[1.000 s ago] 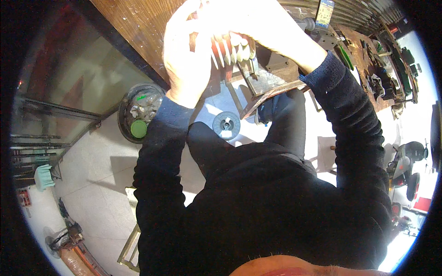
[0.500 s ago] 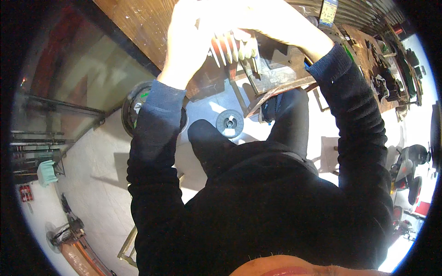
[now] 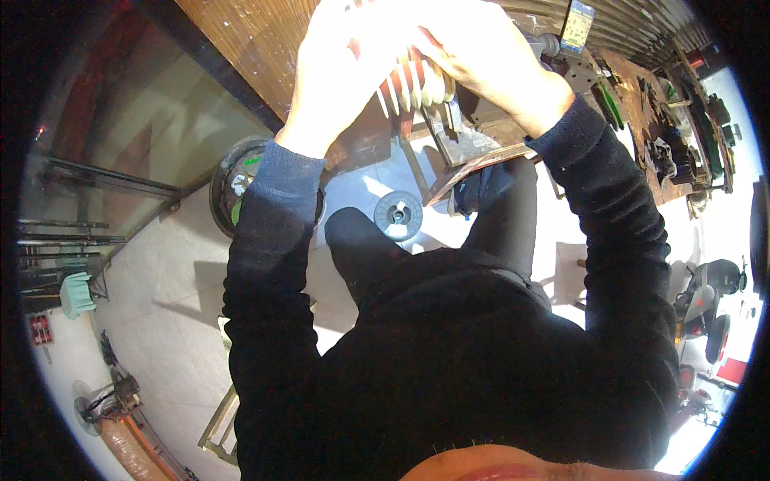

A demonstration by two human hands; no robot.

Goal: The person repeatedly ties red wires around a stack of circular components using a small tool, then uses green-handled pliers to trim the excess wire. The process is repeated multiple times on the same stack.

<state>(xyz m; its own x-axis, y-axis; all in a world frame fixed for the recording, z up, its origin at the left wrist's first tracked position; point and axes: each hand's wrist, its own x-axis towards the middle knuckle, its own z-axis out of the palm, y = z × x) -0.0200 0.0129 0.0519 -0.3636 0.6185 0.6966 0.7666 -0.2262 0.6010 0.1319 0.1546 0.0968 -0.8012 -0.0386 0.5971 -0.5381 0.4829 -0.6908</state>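
Observation:
In strong glare at the top, my two hands are close together around a red object with pale, prong-like strips (image 3: 411, 86), whose exact kind I cannot make out. My left hand (image 3: 341, 76) is curled against its left side. From the right, my right hand (image 3: 485, 64) closes on its upper part, the thumb side pressed near it. Glare washes out most of my fingers, and the hands cover the object's upper end. Below the object stands a small wooden-framed stand (image 3: 477, 148) with a greyish top.
A brown wooden table (image 3: 241, 36) lies at the upper left. Between my knees, a dark round spool (image 3: 399, 216) rests on the floor. Beside my left forearm is a black round tub (image 3: 227, 188) with green bits in it. A cluttered workbench (image 3: 642, 120) runs along the right.
My hands and the red object have shifted slightly to the right. My right wrist has come a little lower and closer in. Both hands stay on the object.

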